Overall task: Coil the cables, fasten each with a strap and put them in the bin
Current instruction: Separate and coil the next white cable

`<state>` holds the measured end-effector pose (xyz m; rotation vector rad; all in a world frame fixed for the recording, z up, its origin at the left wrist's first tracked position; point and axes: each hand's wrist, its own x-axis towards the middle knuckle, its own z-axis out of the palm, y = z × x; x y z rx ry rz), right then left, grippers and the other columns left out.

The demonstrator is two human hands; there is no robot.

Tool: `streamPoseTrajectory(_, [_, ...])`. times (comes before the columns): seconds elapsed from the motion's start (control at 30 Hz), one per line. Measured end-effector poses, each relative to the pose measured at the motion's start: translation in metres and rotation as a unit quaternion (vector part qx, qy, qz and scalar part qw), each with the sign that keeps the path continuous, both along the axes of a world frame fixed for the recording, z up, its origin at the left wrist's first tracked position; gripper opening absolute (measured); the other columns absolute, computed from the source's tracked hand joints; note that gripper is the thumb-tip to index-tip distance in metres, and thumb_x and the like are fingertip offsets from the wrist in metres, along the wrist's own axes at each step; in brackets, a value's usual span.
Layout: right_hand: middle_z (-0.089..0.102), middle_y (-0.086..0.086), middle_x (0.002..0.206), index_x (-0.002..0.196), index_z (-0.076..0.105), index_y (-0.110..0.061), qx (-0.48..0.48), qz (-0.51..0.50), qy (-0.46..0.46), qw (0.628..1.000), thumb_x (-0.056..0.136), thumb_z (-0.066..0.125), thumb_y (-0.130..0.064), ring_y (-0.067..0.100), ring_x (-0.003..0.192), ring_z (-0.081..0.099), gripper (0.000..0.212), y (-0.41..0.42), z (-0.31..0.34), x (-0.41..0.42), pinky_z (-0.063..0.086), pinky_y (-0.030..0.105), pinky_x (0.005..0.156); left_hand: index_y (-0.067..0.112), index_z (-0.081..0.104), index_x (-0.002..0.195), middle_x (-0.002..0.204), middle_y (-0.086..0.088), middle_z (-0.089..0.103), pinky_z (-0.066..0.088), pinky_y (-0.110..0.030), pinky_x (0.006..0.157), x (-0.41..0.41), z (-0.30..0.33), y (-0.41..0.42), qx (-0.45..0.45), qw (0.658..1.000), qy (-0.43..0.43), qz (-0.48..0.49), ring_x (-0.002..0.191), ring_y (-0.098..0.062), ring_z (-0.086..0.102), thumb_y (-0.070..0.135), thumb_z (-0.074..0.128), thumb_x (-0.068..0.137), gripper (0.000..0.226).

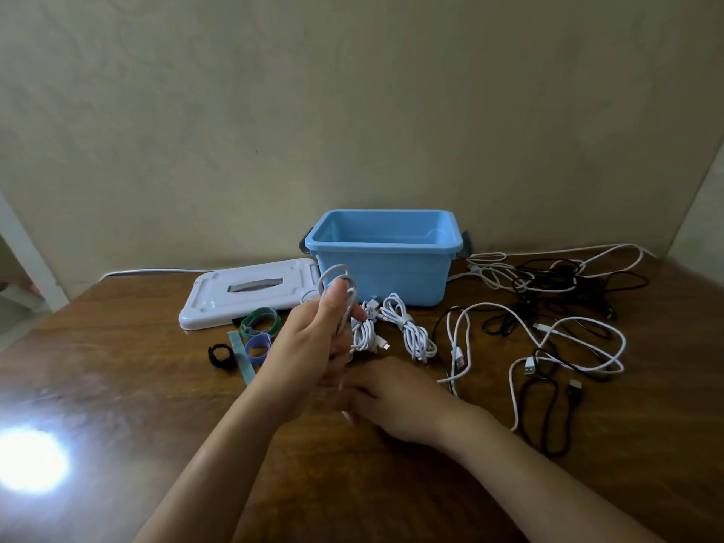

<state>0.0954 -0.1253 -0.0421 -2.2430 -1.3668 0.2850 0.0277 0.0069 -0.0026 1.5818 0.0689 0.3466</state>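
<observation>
Head view: one frame, looking down at the table [117, 386].
Left hand [317, 339]: raised in front of the bin [382, 264], fingers curled round a white cable coil [337, 284].
Right hand [391, 397]: low before the bin, blurred; finger state unclear.
Bundled cables [407, 327]: just before the bin.
Loose cables [548, 307]: right of the bin.
Straps [258, 327]: left of the bin, by the lid [250, 291].

On the brown wooden table [117, 386] a blue bin [382, 264] is set beyond the raised left hand [313, 342], a white lid [250, 293] and coloured straps [258, 331] to its left, loose cables [548, 307] to its right.
</observation>
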Motion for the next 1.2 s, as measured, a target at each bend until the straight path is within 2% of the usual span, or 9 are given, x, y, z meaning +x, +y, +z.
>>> streamPoseTrajectory(0.27, [0.063, -0.016, 0.088, 0.084, 0.066, -0.033, 0.039, -0.12, -0.022, 0.992, 0.098, 0.055, -0.056, 0.0, 0.085, 0.057, 0.028, -0.031, 0.02, 0.038, 0.046, 0.032, 0.076, 0.0, 0.061, 0.102, 0.055, 0.004, 0.036, 0.025, -0.024, 0.041, -0.007, 0.005, 0.009, 0.105, 0.993, 0.037, -0.025, 0.044, -0.011, 0.028, 0.061, 0.039, 0.092, 0.066])
streamPoseTrajectory(0.4, [0.058, -0.012, 0.062, 0.07, 0.061, -0.027, 0.103, -0.211, -0.115, 0.965, 0.075, 0.052, -0.083, 0.002, 0.061, 0.054, 0.057, -0.043, 0.033, 0.04, 0.037, 0.025, 0.056, 0.008, 0.067, 0.091, 0.051, 0.004, 0.041, 0.03, -0.032, 0.048, -0.001, 0.001, 0.009, 0.192, 0.98, 0.021, 0.05, 0.042, -0.009, 0.036, 0.062, 0.035, 0.094, 0.062])
streamPoseTrajectory(0.5, [0.05, -0.01, 0.048, 0.058, 0.053, -0.024, 0.209, -0.242, -0.152, 0.935, 0.083, 0.054, -0.077, 0.006, 0.05, 0.052, 0.058, -0.048, 0.036, 0.04, 0.032, 0.022, 0.051, 0.015, 0.072, 0.081, 0.052, 0.001, 0.054, 0.04, -0.038, 0.055, 0.004, -0.007, 0.012, 0.263, 0.958, 0.004, 0.118, 0.047, -0.011, 0.05, 0.056, 0.034, 0.101, 0.059])
streamPoseTrajectory(0.67, [0.05, -0.01, 0.051, 0.067, 0.052, -0.028, 0.232, -0.203, -0.132, 0.942, 0.093, 0.051, -0.067, 0.007, 0.053, 0.053, 0.047, -0.042, 0.032, 0.037, 0.031, 0.019, 0.052, 0.021, 0.076, 0.077, 0.067, 0.01, 0.073, 0.049, -0.029, 0.064, 0.006, -0.011, 0.005, 0.299, 0.947, 0.017, 0.117, 0.066, -0.006, 0.065, 0.068, 0.029, 0.088, 0.068])
streamPoseTrajectory(0.87, [0.051, -0.01, 0.053, 0.072, 0.054, -0.029, 0.243, -0.24, -0.154, 0.927, 0.093, 0.048, -0.067, 0.005, 0.051, 0.051, 0.044, -0.042, 0.026, 0.042, 0.03, 0.02, 0.05, 0.019, 0.076, 0.085, 0.07, 0.006, 0.075, 0.045, -0.019, 0.059, 0.006, -0.01, 0.0, 0.278, 0.959, 0.009, 0.059, 0.058, -0.002, 0.064, 0.069, 0.03, 0.086, 0.067])
streamPoseTrajectory(0.97, [0.049, -0.009, 0.05, 0.069, 0.053, -0.029, 0.265, -0.255, -0.149, 0.918, 0.092, 0.048, -0.067, 0.007, 0.047, 0.05, 0.045, -0.043, 0.027, 0.044, 0.029, 0.016, 0.045, 0.02, 0.072, 0.08, 0.067, 0.011, 0.073, 0.041, -0.01, 0.054, 0.007, -0.011, -0.002, 0.303, 0.952, 0.03, 0.041, 0.059, -0.001, 0.065, 0.066, 0.031, 0.087, 0.062])
streamPoseTrajectory(1.07, [0.046, -0.009, 0.048, 0.066, 0.053, -0.028, 0.279, -0.253, -0.138, 0.916, 0.091, 0.048, -0.068, 0.007, 0.051, 0.052, 0.047, -0.045, 0.028, 0.046, 0.034, 0.017, 0.045, 0.019, 0.063, 0.07, 0.057, 0.01, 0.066, 0.038, -0.016, 0.053, 0.008, -0.014, -0.001, 0.344, 0.936, 0.041, 0.064, 0.055, -0.002, 0.06, 0.068, 0.029, 0.086, 0.063])
streamPoseTrajectory(1.13, [0.046, -0.01, 0.048, 0.067, 0.055, -0.025, 0.286, -0.249, -0.127, 0.917, 0.09, 0.048, -0.067, 0.006, 0.051, 0.052, 0.049, -0.045, 0.028, 0.047, 0.036, 0.015, 0.047, 0.016, 0.066, 0.075, 0.064, 0.001, 0.065, 0.045, -0.031, 0.059, 0.01, -0.017, 0.002, 0.371, 0.924, 0.038, 0.087, 0.062, -0.01, 0.06, 0.075, 0.024, 0.083, 0.072])
streamPoseTrajectory(1.2, [0.046, -0.01, 0.048, 0.068, 0.056, -0.025, 0.284, -0.246, -0.117, 0.919, 0.091, 0.048, -0.067, 0.005, 0.05, 0.051, 0.048, -0.044, 0.028, 0.046, 0.036, 0.015, 0.047, 0.018, 0.069, 0.082, 0.072, 0.0, 0.065, 0.049, -0.036, 0.07, 0.01, -0.017, 0.003, 0.389, 0.915, 0.038, 0.099, 0.07, -0.013, 0.061, 0.077, 0.019, 0.081, 0.077])
